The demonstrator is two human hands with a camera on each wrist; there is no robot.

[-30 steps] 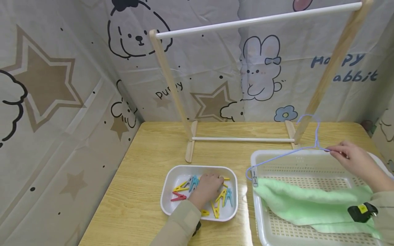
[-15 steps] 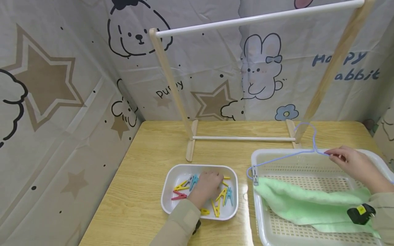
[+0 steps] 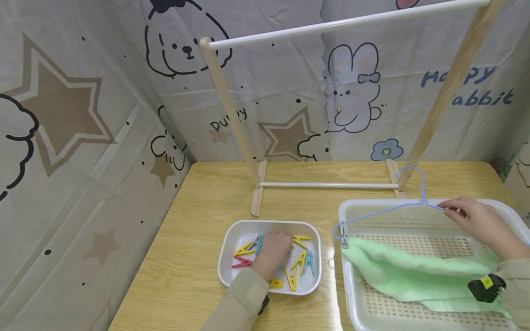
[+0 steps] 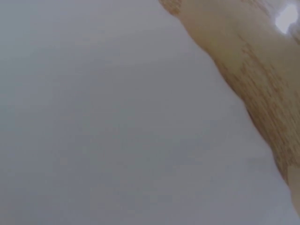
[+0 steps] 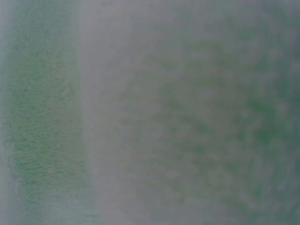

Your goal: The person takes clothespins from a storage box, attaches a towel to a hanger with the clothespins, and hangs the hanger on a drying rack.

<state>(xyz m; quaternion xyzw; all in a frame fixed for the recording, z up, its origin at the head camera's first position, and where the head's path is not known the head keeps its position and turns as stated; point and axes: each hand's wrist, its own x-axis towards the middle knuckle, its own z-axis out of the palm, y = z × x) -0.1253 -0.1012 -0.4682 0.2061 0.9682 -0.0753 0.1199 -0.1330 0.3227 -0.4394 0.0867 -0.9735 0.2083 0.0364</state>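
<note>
In the head view my right hand pinches the right arm of a thin lilac clothes hanger over the basket. A grey clothespin sits at the hanger's left end, beside the top corner of a light green towel. My left hand is down in a white tray among several clothespins, yellow ones, blue ones and a red one. Its fingertips are hidden from view. The right wrist view shows only blurred green and grey.
A white perforated basket lies under the towel, right of the tray. Behind them stands a wooden rack with a white top rail and a low crossbar. Patterned cloth encloses the wooden table.
My left hand has shifted slightly left in the tray, showing more of a yellow clothespin at its right. The right hand lowered the hanger slightly, then held nearly still.
</note>
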